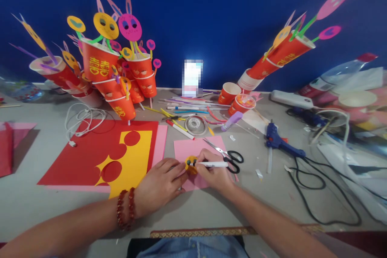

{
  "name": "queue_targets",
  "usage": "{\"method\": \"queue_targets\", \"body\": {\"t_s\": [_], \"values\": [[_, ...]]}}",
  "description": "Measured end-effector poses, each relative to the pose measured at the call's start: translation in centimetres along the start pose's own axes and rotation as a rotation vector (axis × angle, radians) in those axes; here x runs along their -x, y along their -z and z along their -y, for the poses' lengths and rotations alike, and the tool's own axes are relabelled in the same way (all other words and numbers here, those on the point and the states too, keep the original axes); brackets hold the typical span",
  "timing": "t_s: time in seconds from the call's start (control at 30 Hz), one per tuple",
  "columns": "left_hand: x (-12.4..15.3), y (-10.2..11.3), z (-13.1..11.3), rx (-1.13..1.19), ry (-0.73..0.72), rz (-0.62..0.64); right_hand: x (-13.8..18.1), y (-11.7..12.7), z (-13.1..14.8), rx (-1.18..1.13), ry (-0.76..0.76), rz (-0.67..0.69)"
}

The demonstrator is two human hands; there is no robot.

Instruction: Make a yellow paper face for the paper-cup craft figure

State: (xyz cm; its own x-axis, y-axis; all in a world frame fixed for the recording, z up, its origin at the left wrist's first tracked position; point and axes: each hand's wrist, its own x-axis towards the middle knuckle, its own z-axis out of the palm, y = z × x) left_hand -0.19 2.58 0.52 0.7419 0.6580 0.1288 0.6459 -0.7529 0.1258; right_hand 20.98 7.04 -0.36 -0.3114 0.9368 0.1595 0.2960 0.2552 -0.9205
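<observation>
My left hand [160,185] lies on the table with its fingertips pressed on a small yellow paper circle [190,165]. This circle rests on a pink paper sheet [193,149]. My right hand [213,173] is closed round a white marker pen [211,164], whose tip touches the yellow circle. A red bead bracelet [125,209] circles my left wrist. Black-handled scissors [228,155] lie just right of my right hand.
Red and yellow card sheets [105,153] with round holes lie to the left. Stacks of red paper cups [115,76] with paper bunny faces stand at the back. A blue glue gun [279,142] with its black cord, a tape roll [196,124], pens and sticks lie around.
</observation>
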Motion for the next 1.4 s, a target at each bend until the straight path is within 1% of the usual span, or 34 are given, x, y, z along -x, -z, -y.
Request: {"method": "queue_targets", "body": {"t_s": [0.13, 0.27, 0.47, 0.7, 0.9, 1.07, 1.27, 1.4], "values": [[-0.03, 0.01, 0.04, -0.004, -0.002, -0.008, -0.06, -0.01, 0.06, 0.014, 0.004, 0.000], [-0.02, 0.03, 0.08, -0.004, -0.002, -0.011, -0.01, 0.01, 0.00, -0.002, 0.007, -0.034], [-0.03, 0.08, 0.08, 0.004, 0.001, -0.013, 0.04, 0.04, -0.09, 0.020, -0.001, 0.003], [0.03, 0.04, 0.14, 0.001, -0.005, -0.022, 0.12, -0.04, -0.29, -0.008, 0.010, -0.047], [0.11, 0.03, 0.12, 0.000, -0.006, -0.021, 0.04, 0.01, -0.02, -0.003, -0.001, -0.016], [0.04, 0.00, 0.14, -0.001, -0.001, -0.018, 0.06, 0.06, -0.10, -0.007, 0.005, -0.055], [0.08, -0.13, 0.17, -0.001, -0.003, -0.019, 0.01, 0.05, 0.13, 0.006, -0.008, -0.017], [0.09, -0.04, 0.13, 0.001, 0.000, -0.013, -0.02, -0.01, 0.10, -0.009, -0.002, -0.054]]}}
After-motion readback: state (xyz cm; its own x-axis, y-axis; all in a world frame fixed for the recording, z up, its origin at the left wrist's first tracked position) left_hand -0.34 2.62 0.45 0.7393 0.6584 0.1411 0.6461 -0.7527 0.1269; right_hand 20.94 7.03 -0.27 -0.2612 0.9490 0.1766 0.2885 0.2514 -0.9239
